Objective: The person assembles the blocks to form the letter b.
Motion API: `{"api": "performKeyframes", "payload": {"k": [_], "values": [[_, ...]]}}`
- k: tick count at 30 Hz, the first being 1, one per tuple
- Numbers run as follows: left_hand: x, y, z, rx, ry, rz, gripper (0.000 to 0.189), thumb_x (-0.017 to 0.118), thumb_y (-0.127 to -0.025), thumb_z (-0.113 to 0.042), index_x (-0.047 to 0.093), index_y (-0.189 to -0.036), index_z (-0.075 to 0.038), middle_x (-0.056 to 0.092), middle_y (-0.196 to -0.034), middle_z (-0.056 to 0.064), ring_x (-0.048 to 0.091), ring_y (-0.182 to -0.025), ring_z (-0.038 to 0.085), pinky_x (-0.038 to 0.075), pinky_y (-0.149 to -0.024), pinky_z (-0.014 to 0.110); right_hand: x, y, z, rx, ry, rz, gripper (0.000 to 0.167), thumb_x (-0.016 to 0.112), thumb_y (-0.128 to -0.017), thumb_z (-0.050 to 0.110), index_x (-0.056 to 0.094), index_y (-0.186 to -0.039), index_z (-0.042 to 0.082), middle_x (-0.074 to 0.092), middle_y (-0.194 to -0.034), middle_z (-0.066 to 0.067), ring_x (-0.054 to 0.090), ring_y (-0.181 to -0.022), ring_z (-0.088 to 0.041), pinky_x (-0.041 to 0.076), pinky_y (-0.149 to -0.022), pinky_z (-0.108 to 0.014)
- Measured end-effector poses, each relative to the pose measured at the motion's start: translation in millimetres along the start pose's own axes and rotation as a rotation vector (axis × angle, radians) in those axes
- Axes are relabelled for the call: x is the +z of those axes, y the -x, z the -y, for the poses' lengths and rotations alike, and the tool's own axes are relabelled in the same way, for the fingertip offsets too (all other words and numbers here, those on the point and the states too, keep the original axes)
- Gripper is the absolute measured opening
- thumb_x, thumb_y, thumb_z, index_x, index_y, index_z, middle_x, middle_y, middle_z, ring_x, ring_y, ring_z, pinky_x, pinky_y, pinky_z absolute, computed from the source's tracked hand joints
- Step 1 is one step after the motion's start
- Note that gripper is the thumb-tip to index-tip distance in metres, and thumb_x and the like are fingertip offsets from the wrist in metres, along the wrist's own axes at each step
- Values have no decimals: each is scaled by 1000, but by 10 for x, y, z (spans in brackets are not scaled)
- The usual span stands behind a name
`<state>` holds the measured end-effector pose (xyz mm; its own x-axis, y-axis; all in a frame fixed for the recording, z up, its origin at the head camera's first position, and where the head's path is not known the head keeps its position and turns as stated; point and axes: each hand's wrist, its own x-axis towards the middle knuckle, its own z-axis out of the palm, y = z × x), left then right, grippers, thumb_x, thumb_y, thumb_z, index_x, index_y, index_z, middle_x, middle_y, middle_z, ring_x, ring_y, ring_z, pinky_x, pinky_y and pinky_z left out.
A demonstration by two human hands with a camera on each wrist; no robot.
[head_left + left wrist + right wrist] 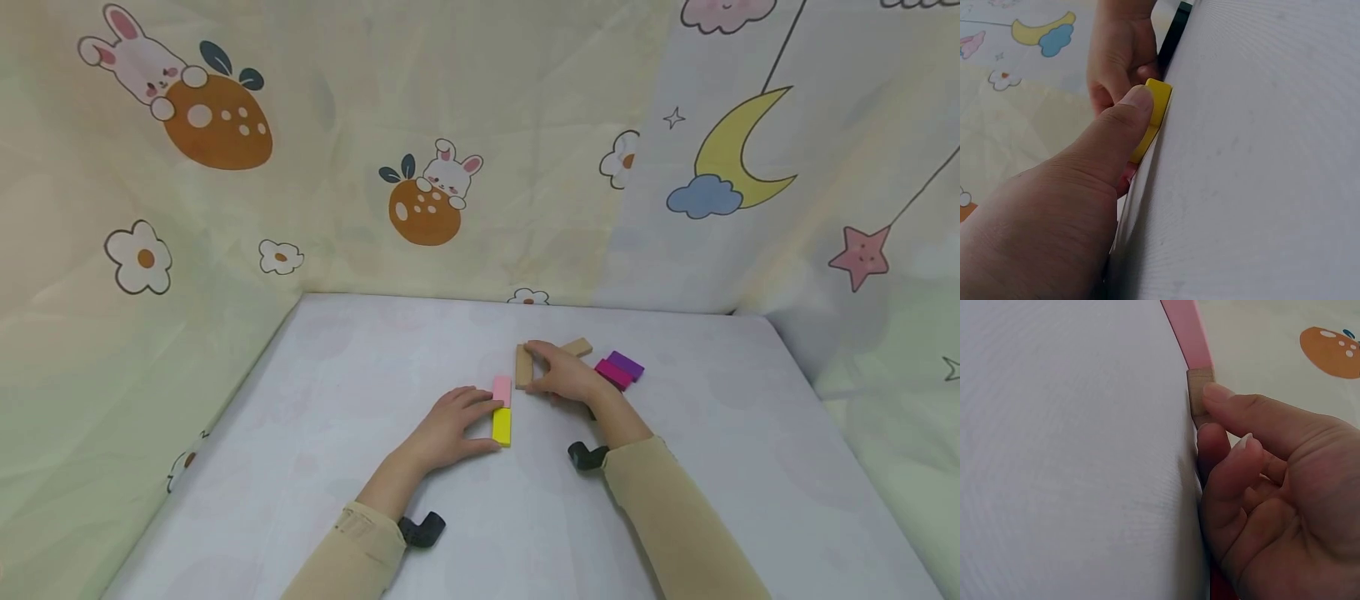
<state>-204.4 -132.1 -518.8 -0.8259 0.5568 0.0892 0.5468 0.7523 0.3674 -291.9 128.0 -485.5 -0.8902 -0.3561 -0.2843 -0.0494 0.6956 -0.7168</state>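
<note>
On the desk [337, 358], my left grip [450, 427] spanned and pinched the yellow block [502, 428]; just to its far right, my right grip [564, 375] pinched the wooden block [522, 368] lengthwise. Both seemed light, stiff, best taken endwise.

No text, numbers or labels can be read.

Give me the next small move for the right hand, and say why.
Probably slide the pinched wooden block left, toward the pink block: the right hand grips it just beside and slightly beyond that piece, while the left hand holds the yellow block, which lines up end to end with the pink one.
</note>
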Motion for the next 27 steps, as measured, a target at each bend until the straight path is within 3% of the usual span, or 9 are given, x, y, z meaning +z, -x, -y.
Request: {"api": "performKeyframes", "payload": {"k": [12,19,27], "values": [[23,-6,28,2,-9,3,68,63,-86,-65,47,-146,-38,47,-150,-7,36,-144,23,28,-122,45,1,-55,23,9,-8,-29,83,76,-87,31,30,-156,30,21,-165,2,59,-57,-23,55,-59,-30],[18,-5,27,17,-4,-6,67,63,-87,-64,48,-146,-36,48,-149,-5,38,-143,24,30,-120,47,-18,-116,73,-38,-20,-43,82,77,-86,30,33,-154,28,24,-164,2,60,-57,-23,55,-58,-31],[21,-6,26,19,-9,-9,67,63,-87,-64,48,-146,-36,48,-149,-5,38,-143,24,29,-121,45,-9,-177,141,-25,-21,-42,82,77,-86,31,33,-154,30,24,-163,4,59,-58,-21,54,-59,-29]]}}
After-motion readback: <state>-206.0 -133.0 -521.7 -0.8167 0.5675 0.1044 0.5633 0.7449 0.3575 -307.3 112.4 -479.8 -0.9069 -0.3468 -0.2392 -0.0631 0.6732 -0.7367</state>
